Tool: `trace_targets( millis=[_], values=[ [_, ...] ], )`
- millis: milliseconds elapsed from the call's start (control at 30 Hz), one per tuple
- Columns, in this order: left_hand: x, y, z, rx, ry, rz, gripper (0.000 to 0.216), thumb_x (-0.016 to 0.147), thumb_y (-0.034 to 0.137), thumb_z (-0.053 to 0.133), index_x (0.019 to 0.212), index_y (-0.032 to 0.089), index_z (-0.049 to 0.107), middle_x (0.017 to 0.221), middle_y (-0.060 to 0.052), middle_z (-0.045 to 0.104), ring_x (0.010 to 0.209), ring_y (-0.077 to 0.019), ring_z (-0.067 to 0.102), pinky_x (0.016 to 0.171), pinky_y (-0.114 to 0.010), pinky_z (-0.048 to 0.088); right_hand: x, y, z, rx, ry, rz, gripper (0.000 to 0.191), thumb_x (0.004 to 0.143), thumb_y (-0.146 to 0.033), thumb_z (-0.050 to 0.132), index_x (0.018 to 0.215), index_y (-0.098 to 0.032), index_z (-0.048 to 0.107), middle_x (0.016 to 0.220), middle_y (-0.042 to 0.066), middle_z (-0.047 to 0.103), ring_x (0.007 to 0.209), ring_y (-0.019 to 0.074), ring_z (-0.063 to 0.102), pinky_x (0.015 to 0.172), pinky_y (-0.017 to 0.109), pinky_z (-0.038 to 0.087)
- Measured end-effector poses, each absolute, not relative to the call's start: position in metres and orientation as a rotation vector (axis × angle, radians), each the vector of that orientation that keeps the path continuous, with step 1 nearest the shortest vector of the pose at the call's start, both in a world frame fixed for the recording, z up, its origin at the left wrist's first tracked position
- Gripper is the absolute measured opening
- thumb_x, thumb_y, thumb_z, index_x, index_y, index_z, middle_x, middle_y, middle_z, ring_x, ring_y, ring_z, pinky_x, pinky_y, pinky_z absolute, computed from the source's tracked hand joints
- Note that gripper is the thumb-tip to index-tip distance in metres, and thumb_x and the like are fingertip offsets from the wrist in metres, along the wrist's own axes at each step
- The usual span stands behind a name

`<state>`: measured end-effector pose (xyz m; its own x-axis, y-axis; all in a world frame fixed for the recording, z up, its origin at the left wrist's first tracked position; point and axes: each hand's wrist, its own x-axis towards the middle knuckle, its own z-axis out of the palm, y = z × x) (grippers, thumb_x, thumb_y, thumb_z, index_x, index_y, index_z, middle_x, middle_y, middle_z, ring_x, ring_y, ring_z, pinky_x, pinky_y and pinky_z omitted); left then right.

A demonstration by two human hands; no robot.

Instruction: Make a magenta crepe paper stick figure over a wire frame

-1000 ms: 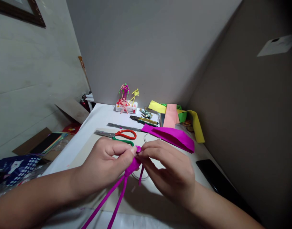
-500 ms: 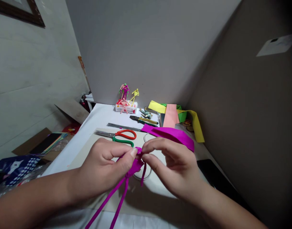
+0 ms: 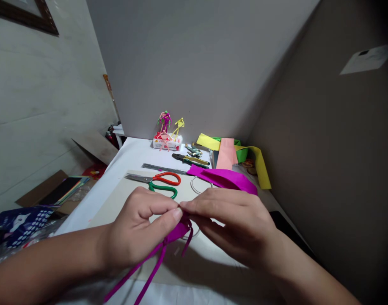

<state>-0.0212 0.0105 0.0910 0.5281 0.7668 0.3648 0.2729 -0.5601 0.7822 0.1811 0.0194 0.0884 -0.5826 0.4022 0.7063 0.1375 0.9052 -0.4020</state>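
A purple paper-wrapped figure (image 3: 177,231) hangs tilted between my hands, its two long thin legs trailing toward the lower left and a short arm dangling on its right. My left hand (image 3: 139,226) pinches it at the head end between thumb and forefinger. From the other side, my right hand (image 3: 232,224) has its fingers together at the same spot, fingertips meeting the left thumb. The figure's head is covered by the fingers. Just beyond the hands lie scissors (image 3: 163,182) with one red and one green handle.
Behind are a purple crepe paper strip (image 3: 225,178), a wire ring (image 3: 196,186), pliers (image 3: 190,160) and thin grey wires (image 3: 162,168). Small paper figures stand on a white-and-red pack (image 3: 166,142) near the grey panel. Yellow, pink and green strips (image 3: 227,152) lie back right.
My right hand has turned over and closed in, its fingers now covering the figure's head, which showed before. The figure has dipped slightly, its legs swinging left.
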Motion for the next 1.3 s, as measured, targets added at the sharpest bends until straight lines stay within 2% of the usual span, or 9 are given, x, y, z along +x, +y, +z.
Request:
trace_targets(
  millis=[133,333,500,567,667,800,1000,1133,1300],
  values=[
    [-0.023,0.011,0.090,2.108,0.792,0.902,0.032,0.088,0.027,0.044,0.065,0.016,0.063,0.053,-0.003,0.057,0.053,-0.0150,0.051,0.052,-0.025,0.039,0.186,0.019,0.089,-0.345,-2.293,0.365,0.027,0.087,-0.004,0.057,0.113,-0.010,0.062,0.088,0.009,0.070,0.075,0.0138,0.066,0.066,0.026,0.055],
    [-0.023,0.013,0.086,2.079,0.807,0.864,0.036,0.088,0.024,0.043,0.057,0.014,0.059,0.053,-0.002,0.055,0.051,-0.0123,0.047,0.051,-0.024,0.037,0.183,0.016,0.092,-0.469,-2.421,0.197,0.020,0.090,-0.011,0.055,0.109,-0.009,0.063,0.080,0.008,0.068,0.069,0.0146,0.064,0.061,0.027,0.051],
    [-0.025,0.014,0.084,2.013,0.818,0.840,0.034,0.089,0.022,0.041,0.066,0.011,0.063,0.058,-0.003,0.058,0.053,-0.0125,0.049,0.053,-0.023,0.038,0.182,0.018,0.088,-0.473,-2.378,0.251,0.020,0.090,-0.012,0.056,0.108,-0.010,0.063,0.080,0.007,0.068,0.069,0.0133,0.063,0.062,0.025,0.051],
    [-0.025,0.014,0.085,2.014,0.796,0.794,0.034,0.088,0.022,0.040,0.062,0.013,0.058,0.057,-0.002,0.055,0.053,-0.0125,0.047,0.053,-0.024,0.037,0.185,0.019,0.088,-0.437,-2.358,0.360,0.021,0.090,-0.011,0.056,0.109,-0.012,0.062,0.084,0.006,0.069,0.072,0.0127,0.065,0.065,0.024,0.052],
    [-0.025,0.014,0.087,2.001,0.777,0.729,0.034,0.086,0.021,0.041,0.053,0.017,0.041,0.053,0.001,0.042,0.052,-0.0107,0.040,0.051,-0.024,0.032,0.189,0.020,0.089,-0.374,-2.377,0.492,0.031,0.088,-0.007,0.055,0.118,-0.016,0.059,0.088,0.006,0.070,0.074,0.0123,0.066,0.067,0.023,0.053],
    [-0.023,0.015,0.089,1.928,0.818,0.753,0.035,0.083,0.019,0.042,0.051,0.019,0.029,0.050,0.005,0.026,0.048,-0.0085,0.028,0.047,-0.024,0.026,0.190,0.020,0.089,-0.405,-2.393,0.455,0.032,0.087,-0.003,0.053,0.115,-0.016,0.060,0.087,0.005,0.071,0.073,0.0121,0.065,0.066,0.022,0.053],
    [-0.024,0.017,0.086,1.829,0.867,0.740,0.035,0.086,0.023,0.042,0.052,0.017,0.042,0.053,0.003,0.039,0.052,-0.0104,0.037,0.051,-0.024,0.031,0.182,0.024,0.083,-0.502,-2.376,0.234,0.014,0.091,-0.019,0.055,0.102,-0.014,0.062,0.077,0.005,0.066,0.064,0.0117,0.058,0.060,0.023,0.048],
    [-0.023,0.018,0.084,1.769,0.854,0.741,0.036,0.089,0.024,0.041,0.057,0.014,0.054,0.055,0.002,0.046,0.054,-0.0108,0.041,0.053,-0.023,0.034,0.179,0.028,0.079,-0.525,-2.368,0.025,0.012,0.090,-0.016,0.054,0.097,-0.011,0.061,0.070,0.004,0.061,0.058,0.0118,0.051,0.053,0.024,0.041],
    [-0.021,0.019,0.082,1.797,0.908,0.755,0.037,0.089,0.027,0.043,0.057,0.014,0.057,0.054,0.001,0.048,0.054,-0.0114,0.044,0.053,-0.022,0.036,0.176,0.030,0.075,-0.578,-2.379,-0.094,0.013,0.088,-0.013,0.051,0.095,-0.011,0.061,0.066,0.002,0.059,0.055,0.0122,0.049,0.050,0.024,0.038]
  ],
)
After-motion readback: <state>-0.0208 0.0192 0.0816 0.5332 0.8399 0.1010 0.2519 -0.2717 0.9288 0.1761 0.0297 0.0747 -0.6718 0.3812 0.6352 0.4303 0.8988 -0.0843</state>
